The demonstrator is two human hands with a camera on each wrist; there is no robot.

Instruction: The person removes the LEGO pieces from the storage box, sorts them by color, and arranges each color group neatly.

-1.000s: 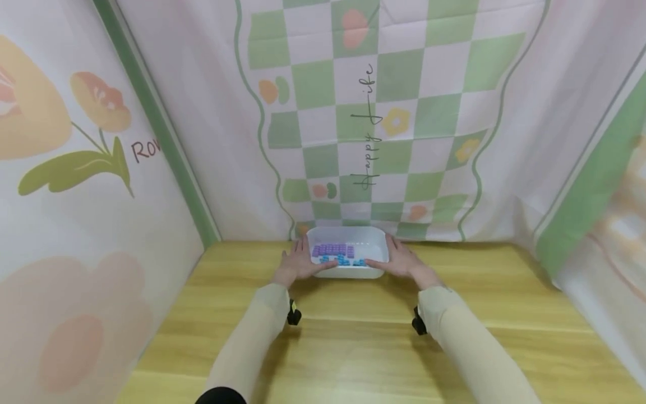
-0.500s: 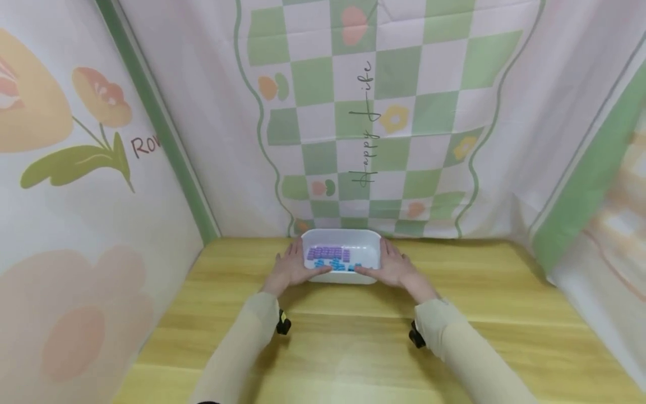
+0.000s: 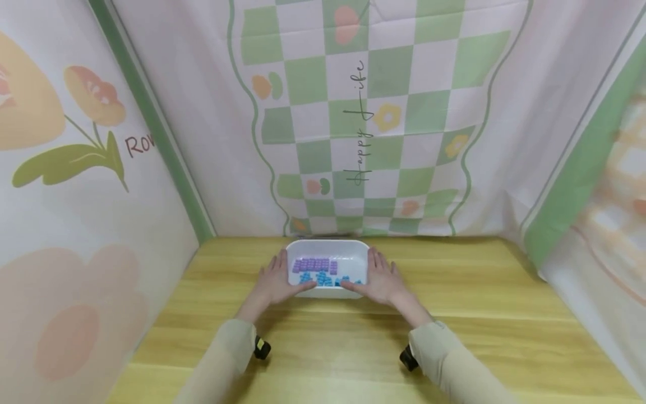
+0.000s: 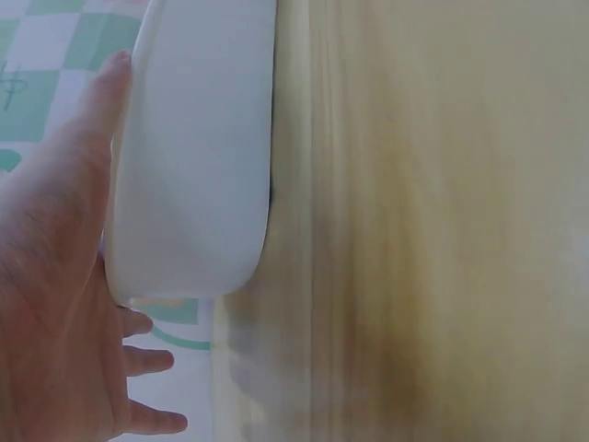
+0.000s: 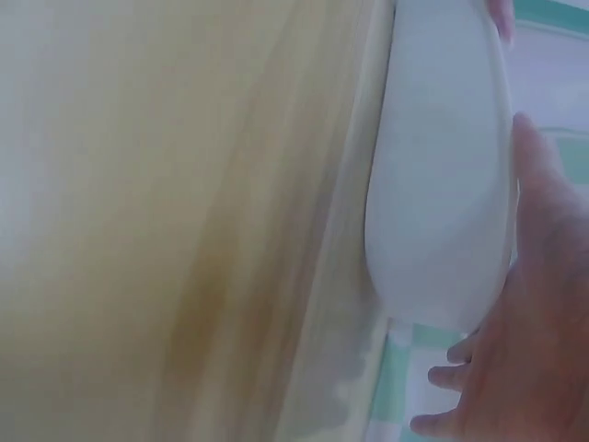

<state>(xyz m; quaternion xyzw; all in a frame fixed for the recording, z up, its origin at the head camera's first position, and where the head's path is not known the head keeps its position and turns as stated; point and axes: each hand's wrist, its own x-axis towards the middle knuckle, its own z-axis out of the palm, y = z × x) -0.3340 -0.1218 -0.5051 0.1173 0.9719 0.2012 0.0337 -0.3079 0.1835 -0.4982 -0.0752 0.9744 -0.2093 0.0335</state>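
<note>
A white plastic tub (image 3: 330,293) stands near the back of the table, held between both hands. Inside lie small purple pieces (image 3: 312,265) packed in rows and looser blue pieces (image 3: 323,278) along the front; they look like toy bricks. My left hand (image 3: 275,281) grips the left end, thumb along the front rim and fingers against the side. At the opposite end my right hand (image 3: 382,282) mirrors it, its thumb also over the front rim. Each wrist view shows the tub's outer wall (image 4: 198,157) close over the wood, with the other fingers spread past the corner.
The wood-grain table (image 3: 353,348) extends in front of the tub and to both sides. A green-and-white checked cloth (image 3: 353,140) hangs right behind it, and a flower-printed cloth (image 3: 75,224) closes off the left side.
Both hands have drawn the tub toward me and a little left, away from the back cloth, with the pieces still inside. The grip on its ends looks the same.
</note>
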